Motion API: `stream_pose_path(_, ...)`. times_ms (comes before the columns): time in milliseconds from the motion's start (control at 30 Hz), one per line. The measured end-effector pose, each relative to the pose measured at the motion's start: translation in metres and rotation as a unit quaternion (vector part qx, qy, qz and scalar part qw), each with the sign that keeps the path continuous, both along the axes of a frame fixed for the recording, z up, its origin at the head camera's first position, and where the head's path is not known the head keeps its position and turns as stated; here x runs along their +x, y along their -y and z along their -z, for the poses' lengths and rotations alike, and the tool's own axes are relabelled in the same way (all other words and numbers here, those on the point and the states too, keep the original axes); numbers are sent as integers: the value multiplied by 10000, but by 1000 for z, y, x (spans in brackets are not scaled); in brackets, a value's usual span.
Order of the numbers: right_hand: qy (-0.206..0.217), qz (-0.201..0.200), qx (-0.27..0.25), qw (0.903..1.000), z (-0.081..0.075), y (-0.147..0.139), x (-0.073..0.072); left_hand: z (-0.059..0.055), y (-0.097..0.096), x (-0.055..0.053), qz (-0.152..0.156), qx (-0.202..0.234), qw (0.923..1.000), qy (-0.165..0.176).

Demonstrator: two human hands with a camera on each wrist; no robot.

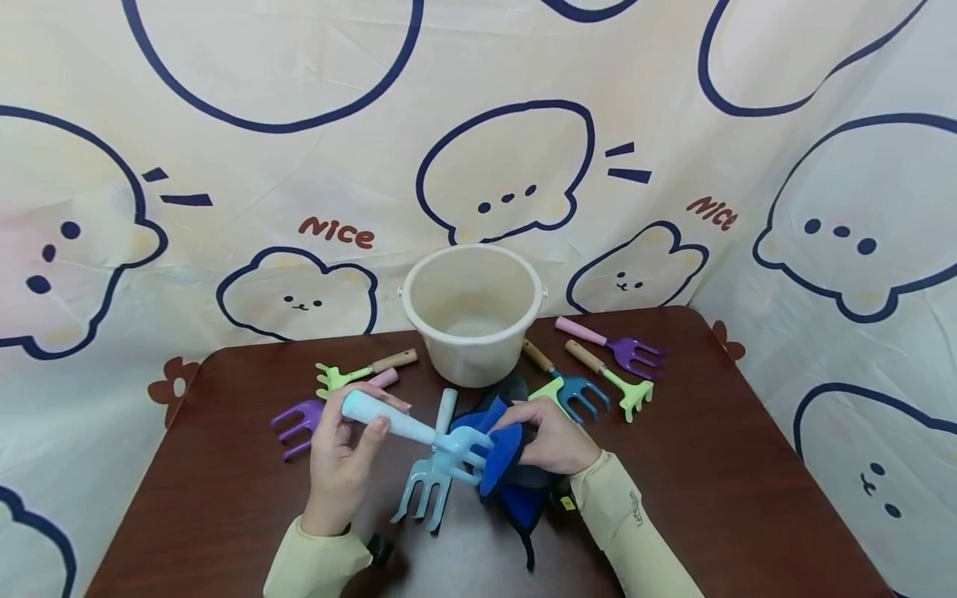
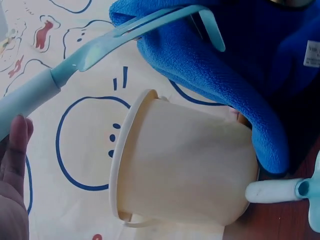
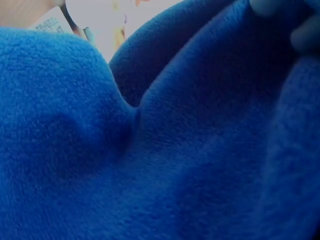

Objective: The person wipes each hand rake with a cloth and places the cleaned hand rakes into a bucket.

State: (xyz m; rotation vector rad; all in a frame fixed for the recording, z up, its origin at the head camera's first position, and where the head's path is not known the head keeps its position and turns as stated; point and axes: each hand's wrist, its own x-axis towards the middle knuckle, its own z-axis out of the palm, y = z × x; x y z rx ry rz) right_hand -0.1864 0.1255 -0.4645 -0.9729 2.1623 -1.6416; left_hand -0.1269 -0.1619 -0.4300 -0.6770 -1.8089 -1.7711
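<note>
My left hand point(image 1: 342, 461) grips the pale blue handle of a small garden hand fork point(image 1: 404, 425), its tines pointing right. A blue fleecy cloth point(image 1: 503, 457) with dark edging is bunched in my right hand point(image 1: 552, 436) and lies against the fork's tines. In the left wrist view the cloth point(image 2: 200, 70) drapes behind and over the tine end of the fork point(image 2: 100, 52). Blue fabric point(image 3: 150, 165) fills most of the right wrist view, with fingertips just showing at the top right corner. Under the held fork, a second light blue hand fork point(image 1: 429, 482) lies on the table.
A cream bucket point(image 1: 478, 361) stands at the table's back. Left of it lie a green rake point(image 1: 351, 375) and a purple fork point(image 1: 301, 423). To its right are a purple fork point(image 1: 628, 349), a green rake point(image 1: 628, 389) and a dark blue fork point(image 1: 576, 390). Patterned cloth hangs behind.
</note>
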Motion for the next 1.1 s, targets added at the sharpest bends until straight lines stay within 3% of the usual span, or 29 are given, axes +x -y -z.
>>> stream_pose_path(200, 0, -269, -202, 9994, 2, -3, -2, 4, 3, -6, 385, 589, 9974, 153)
stream_pose_path(433, -203, -164, -423, 9988, 4, -5, -7, 9, 8, -12, 815, 1264, 9878, 392)
stream_pose_path(600, -371, 165, -327, 9986, 6, -13, -11, 8, 15, -11, 1286, 2497, 9585, 498)
stream_pose_path(667, -454, 356, -336, 9978, 6, -17, -11, 7, 18, -10, 1318, 2856, 9483, 420)
stream_pose_path(700, -500, 427, -360, 9972, 6, -19, -12, 7, 19, -10, 1298, 2918, 9470, 354)
stream_pose_path(833, -482, 463, -484, 9966, 5, -22, -15, 7, 18, -12, 1231, 2821, 9512, 230)
stream_pose_path(1100, -296, 489, -325, 9978, 9, -23, -19, 8, 16, -14, 834, 3074, 9475, 290)
